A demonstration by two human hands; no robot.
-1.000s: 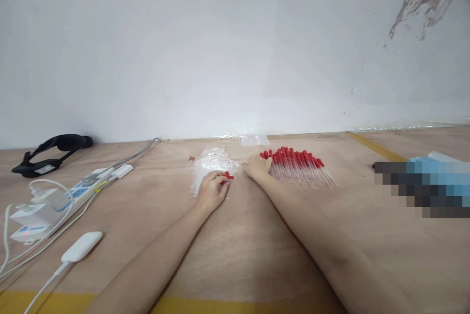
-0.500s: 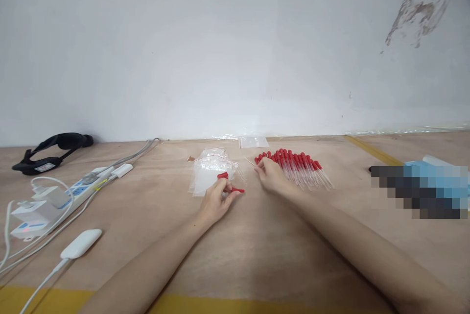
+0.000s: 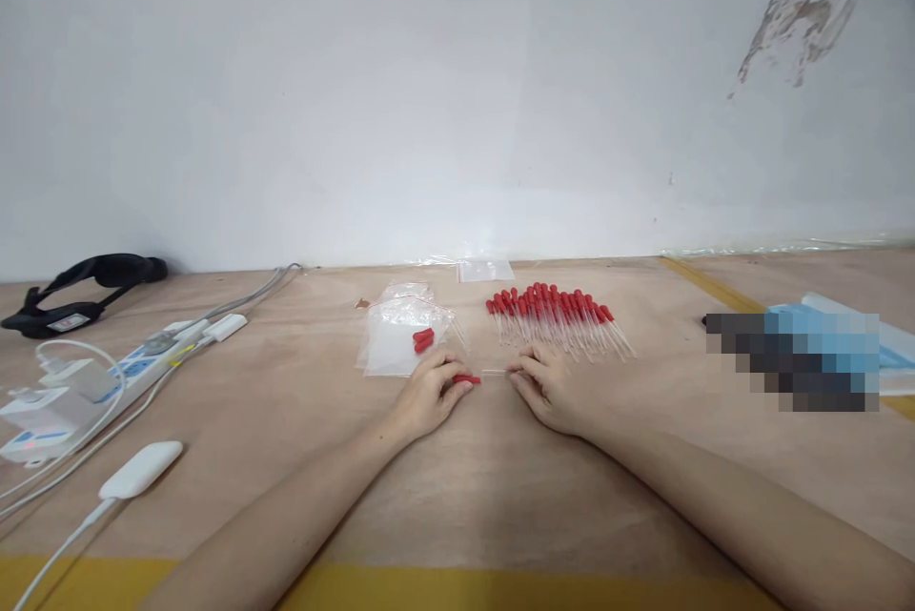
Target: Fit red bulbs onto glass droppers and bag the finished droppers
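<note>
Between the fingertips of my left hand is a red rubber dropper bulb, its end pointing right. My right hand pinches a thin clear dropper tube, whose tip points left toward the bulb; a small gap seems to separate them. Two loose red bulbs lie on clear plastic bags behind my left hand. A few bare tubes rest at the right edge of those bags. Beyond my right hand lies a row of droppers with red bulbs fitted on clear tubes.
On the left are a power strip with plugs and cables, a white charging case and a black strap. Another plastic bag lies by the wall. A blue packet and a pixelated dark object are at right.
My right hand has come away from the droppers toward me, bringing the tube level in front of the bulb. My left hand has moved off the loose bulbs, keeping one in its fingers.
</note>
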